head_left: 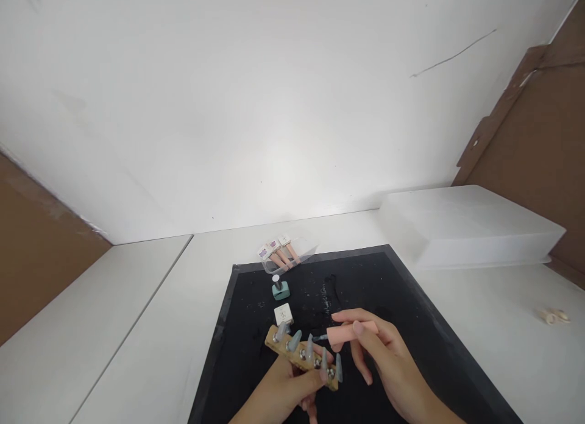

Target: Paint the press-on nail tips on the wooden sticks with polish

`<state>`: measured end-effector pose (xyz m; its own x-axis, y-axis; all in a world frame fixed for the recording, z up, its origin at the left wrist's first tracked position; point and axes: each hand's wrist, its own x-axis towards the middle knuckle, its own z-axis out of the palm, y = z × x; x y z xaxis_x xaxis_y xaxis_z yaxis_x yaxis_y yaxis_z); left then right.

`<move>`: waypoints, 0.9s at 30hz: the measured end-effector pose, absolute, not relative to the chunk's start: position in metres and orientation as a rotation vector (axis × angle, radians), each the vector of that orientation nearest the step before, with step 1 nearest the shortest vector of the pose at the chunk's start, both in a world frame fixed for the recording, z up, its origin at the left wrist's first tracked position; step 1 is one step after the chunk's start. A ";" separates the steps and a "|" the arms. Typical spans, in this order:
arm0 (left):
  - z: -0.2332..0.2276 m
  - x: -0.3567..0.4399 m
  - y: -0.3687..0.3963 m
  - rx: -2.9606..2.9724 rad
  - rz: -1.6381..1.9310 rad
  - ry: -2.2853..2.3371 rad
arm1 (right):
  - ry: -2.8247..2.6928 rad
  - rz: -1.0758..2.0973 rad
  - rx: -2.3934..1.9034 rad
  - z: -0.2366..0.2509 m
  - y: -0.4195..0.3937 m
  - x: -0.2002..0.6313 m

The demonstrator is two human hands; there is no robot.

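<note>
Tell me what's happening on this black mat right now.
A person is painting false nail tips. The left hand holds a wooden holder with five grey-blue nail tips standing on it. The right hand holds a pink brush cap, its brush tip close to the middle nail tip. On the black mat behind them stand an open mint polish bottle and a small white cube. A clear tray of pink-capped bottles lies at the mat's far edge.

A wooden holder [301, 356] bearing five grey nail tips meets a peach-handled brush [350, 332].
</note>
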<state>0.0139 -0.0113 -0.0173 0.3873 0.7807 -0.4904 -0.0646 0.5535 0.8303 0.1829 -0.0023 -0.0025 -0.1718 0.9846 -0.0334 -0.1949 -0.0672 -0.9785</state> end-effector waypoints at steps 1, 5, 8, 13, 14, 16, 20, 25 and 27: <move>-0.018 0.014 -0.012 0.824 0.627 1.043 | -1.141 1.455 -1.004 -0.002 -0.002 0.183; -0.021 0.012 -0.014 0.832 0.634 1.064 | -1.109 1.468 -0.965 -0.001 0.001 0.183; -0.021 0.011 -0.015 0.851 0.632 1.086 | -1.082 1.449 -0.964 0.000 0.002 0.183; -0.025 0.012 -0.014 0.944 0.629 1.140 | -1.084 1.417 -0.980 0.001 0.001 0.182; -0.028 0.012 -0.014 0.972 0.634 1.160 | -1.086 1.412 -0.979 0.002 0.001 0.182; -0.035 0.012 -0.015 1.042 0.665 1.203 | -1.104 1.394 -0.970 0.003 0.001 0.181; -0.046 0.012 -0.016 1.156 0.678 1.187 | -1.151 1.345 -0.941 0.005 0.001 0.180; -0.037 0.012 -0.016 1.231 0.621 1.248 | -1.225 1.266 -0.965 0.008 0.000 0.180; -0.031 0.012 -0.016 1.271 0.595 1.283 | -1.226 1.255 -0.973 0.008 0.000 0.180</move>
<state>0.0123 -0.0155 -0.0314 0.2674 0.8932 -0.3615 0.3014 0.2788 0.9118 0.1802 -0.0002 0.0081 -0.0868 0.9886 0.1227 -0.1458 0.1093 -0.9833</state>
